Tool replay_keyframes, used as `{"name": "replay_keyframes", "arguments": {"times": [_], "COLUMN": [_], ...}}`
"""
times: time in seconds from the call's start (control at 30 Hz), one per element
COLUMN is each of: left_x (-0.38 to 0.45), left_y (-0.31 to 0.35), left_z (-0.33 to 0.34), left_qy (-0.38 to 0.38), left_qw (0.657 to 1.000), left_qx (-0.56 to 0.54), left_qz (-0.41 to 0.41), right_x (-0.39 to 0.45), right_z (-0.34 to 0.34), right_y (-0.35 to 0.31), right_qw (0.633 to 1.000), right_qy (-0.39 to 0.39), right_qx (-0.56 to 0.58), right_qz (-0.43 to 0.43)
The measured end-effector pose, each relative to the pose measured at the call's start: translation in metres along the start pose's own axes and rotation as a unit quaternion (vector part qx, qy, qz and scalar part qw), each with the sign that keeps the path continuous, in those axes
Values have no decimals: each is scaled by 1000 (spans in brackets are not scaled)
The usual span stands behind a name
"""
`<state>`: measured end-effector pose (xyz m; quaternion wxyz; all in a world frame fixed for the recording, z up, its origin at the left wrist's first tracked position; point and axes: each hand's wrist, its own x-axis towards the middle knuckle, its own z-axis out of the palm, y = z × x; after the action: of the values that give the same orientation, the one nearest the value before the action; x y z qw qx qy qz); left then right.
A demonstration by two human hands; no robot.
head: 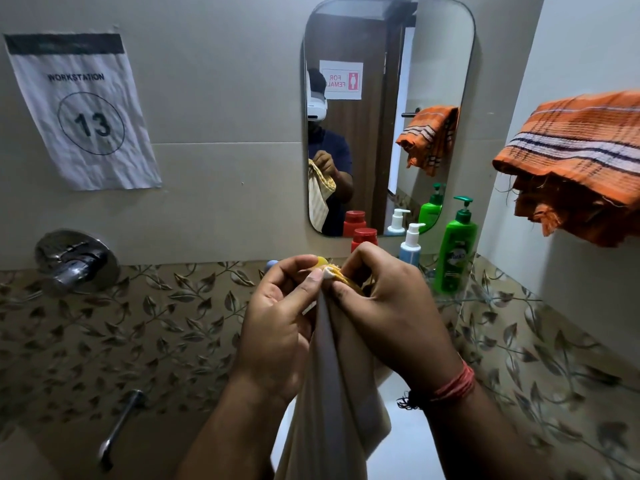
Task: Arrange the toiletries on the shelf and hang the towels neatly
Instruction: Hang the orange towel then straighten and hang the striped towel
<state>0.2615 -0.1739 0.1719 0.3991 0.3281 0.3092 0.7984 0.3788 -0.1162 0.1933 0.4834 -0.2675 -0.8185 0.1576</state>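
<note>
While both hands (pixel 277 323) (pixel 391 306) pinch the pale towel's (pixel 339 393) top edge, cloth hanging freely.

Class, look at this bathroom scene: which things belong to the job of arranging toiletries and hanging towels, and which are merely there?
Belong to the job:
pale towel, pinched by left hand and right hand
orange towel
green pump bottle
white pump bottle
red-capped bottle

Merely there:
mirror
workstation sign
tap valve

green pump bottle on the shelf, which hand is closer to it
Right. The right hand, pinching the white cloth, sits just left of the green pump bottle; the left hand grips the cloth farther left.
</note>
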Motion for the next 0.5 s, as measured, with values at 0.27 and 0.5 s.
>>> {"name": "replay_keyframes", "arguments": {"times": [0.27,0.5], "left_x": [4,30], "left_y": [0,11], "left_z": [4,-21], "left_qy": [16,85], "left_qw": [1000,992], "left_qx": [-1,66], "left_qz": [-2,71], "right_x": [-2,-13], "right_z": [-3,-38], "right_y": [3,31], "right_qw": [996,947], "right_qy": [-85,-319], "right_qx": [-10,47], "right_qz": [-8,-3]}}
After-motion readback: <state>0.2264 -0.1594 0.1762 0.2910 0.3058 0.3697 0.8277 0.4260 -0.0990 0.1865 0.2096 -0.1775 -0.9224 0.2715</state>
